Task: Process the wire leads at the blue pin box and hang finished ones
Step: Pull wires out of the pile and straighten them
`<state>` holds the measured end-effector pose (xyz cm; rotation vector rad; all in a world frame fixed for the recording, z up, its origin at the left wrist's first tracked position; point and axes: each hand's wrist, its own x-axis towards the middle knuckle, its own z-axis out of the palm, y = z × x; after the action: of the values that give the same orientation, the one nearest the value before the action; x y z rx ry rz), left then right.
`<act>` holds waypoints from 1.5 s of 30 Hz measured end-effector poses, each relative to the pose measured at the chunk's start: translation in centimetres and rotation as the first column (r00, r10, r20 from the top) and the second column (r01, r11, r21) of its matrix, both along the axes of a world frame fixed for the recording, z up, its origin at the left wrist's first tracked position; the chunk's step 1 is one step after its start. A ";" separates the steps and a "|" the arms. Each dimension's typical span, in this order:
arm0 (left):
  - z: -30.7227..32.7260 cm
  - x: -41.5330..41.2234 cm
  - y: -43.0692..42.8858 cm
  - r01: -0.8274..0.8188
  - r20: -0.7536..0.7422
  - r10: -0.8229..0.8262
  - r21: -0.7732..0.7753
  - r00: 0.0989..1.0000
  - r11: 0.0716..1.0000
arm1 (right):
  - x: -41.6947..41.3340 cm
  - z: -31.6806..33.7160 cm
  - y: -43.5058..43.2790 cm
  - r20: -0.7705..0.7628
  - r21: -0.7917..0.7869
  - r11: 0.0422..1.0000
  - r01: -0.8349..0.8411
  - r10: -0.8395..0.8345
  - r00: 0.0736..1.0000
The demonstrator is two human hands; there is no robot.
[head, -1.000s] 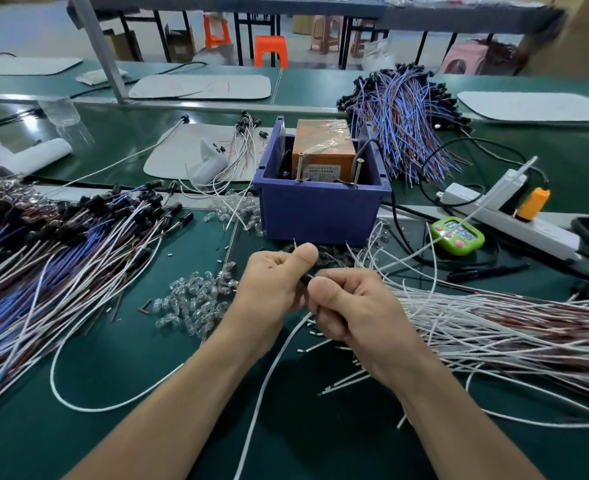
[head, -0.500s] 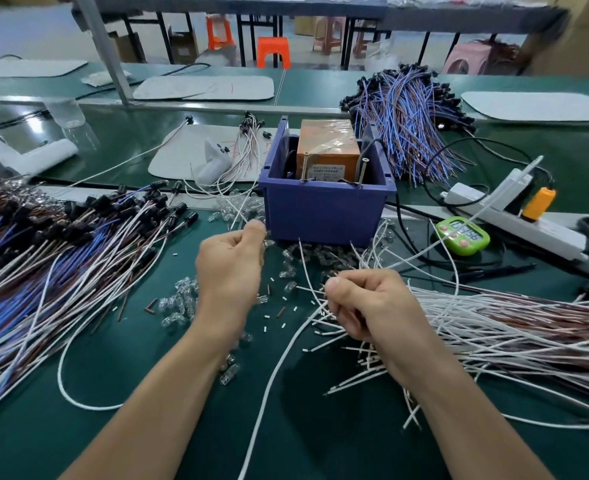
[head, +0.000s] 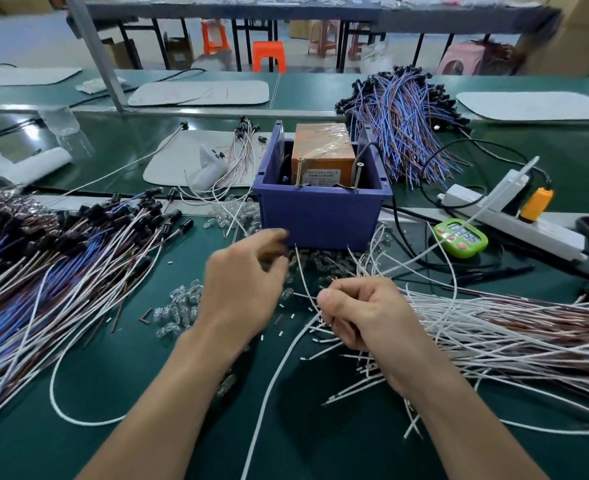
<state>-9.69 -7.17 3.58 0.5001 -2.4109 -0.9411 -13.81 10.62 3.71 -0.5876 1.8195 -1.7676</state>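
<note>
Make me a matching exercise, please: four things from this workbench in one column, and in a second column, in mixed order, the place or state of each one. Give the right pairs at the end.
Things
1. blue pin box
2. green timer
3. right hand
4. clear bulbs

Places or states
A. pinches a white wire lead
B. lie in a heap just left of the left hand
C. holds an orange block wrapped in clear tape
D. lies on the table to the right of the box

Pairs: 1-C, 2-D, 3-A, 4-B
</note>
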 end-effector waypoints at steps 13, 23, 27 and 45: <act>1.8 2.0 -5.5 -0.194 0.494 0.459 -0.496 0.738 0.846 | -0.1 -0.7 -0.2 -0.045 0.067 0.998 -0.004 0.007 0.999; 2.1 2.6 -4.1 -0.445 0.117 0.550 -0.462 0.827 0.767 | -0.3 -0.8 -0.1 -0.021 0.047 0.999 0.002 -0.001 1.000; 2.1 2.8 -3.2 -0.476 -0.263 0.405 -0.329 0.876 0.816 | -0.4 -0.8 -0.1 0.008 0.024 1.000 0.001 -0.002 1.000; 1.4 2.3 2.7 0.267 -0.437 -0.017 0.516 0.899 0.814 | -1.3 -0.2 0.8 0.161 -0.255 0.965 -0.057 0.101 0.982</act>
<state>-7.35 -4.44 4.98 0.2703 -1.7751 -1.6679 -15.13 11.38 3.48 -0.5745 1.4497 -1.9432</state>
